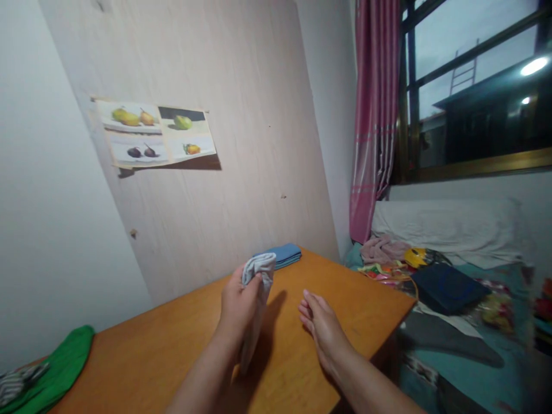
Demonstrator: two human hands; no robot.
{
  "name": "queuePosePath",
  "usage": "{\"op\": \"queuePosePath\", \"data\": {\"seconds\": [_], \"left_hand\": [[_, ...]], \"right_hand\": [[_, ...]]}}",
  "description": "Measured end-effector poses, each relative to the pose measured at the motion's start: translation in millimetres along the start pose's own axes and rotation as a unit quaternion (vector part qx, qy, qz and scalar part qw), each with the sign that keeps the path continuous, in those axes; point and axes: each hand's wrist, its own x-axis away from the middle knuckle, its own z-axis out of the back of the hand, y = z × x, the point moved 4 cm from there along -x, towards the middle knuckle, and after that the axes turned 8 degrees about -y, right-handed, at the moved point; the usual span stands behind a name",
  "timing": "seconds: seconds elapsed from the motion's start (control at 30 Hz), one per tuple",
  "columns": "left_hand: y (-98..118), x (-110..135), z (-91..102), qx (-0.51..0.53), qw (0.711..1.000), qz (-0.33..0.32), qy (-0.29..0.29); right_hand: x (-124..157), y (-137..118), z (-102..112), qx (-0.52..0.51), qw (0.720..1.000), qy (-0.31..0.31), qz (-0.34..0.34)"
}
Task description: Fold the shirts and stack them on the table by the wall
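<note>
Grey cloth (261, 265), one: folded, held on end above the table (172, 339), lower end hanging; contact with the tabletop uncertain. Left hand (237, 302), one: closed on the cloth near its upper end, thumb across the near face. Right hand (322, 328), one: fingers half-curled, apart from the cloth, nothing visible inside.

Handling, by judgement: best to pinch all layers together, lest inner folds slip; support the hanging end with the right hand; line up the edges before pressing creases flat.

Blue pile (285, 252), one: folded cloth, at the table's far edge, close to the wall panel (241, 201); number of pieces uncertain. Green cloth (66, 365), one: lower left of view. Striped cloth (17, 384), one: lying on the green.

Fruit poster (166, 138), one: four panels, fixed to the wall panel. Curtain (375, 103), one: pink. Window (487, 92), one. Right of the table: navy item (448, 287), one; pink cloth (383, 250), one; smaller oddments, too jumbled for counting.
</note>
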Motion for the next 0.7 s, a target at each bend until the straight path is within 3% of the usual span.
{"op": "queuePosePath", "data": {"seconds": [0.07, 0.17, 0.27, 0.43, 0.53, 0.7], "left_hand": [[18.1, -8.5, 11.5, 0.144, 0.989, 0.02, 0.032], [39.0, -14.2, 22.1, 0.312, 0.945, 0.051, 0.087], [40.6, -14.3, 27.1, 0.409, 0.898, 0.09, 0.137], [3.9, -4.8, 33.2, 0.441, 0.855, 0.184, 0.205], [-21.0, 3.5, 37.7, 0.449, 0.832, 0.218, 0.243], [-47.9, 10.3, 43.5, 0.415, 0.838, 0.267, 0.235]], "right_hand": [[5.6, 14.3, -5.1, -0.048, 0.999, -0.01, -0.016], [16.7, 23.0, -27.5, -0.121, 0.989, -0.082, -0.024], [28.4, 18.5, -47.2, -0.178, 0.973, -0.146, -0.028], [39.5, 12.3, -57.7, -0.216, 0.949, -0.214, -0.079], [39.0, 16.9, -53.8, -0.233, 0.948, -0.194, -0.1], [23.0, 17.2, -40.9, -0.139, 0.971, -0.173, -0.091]]}}
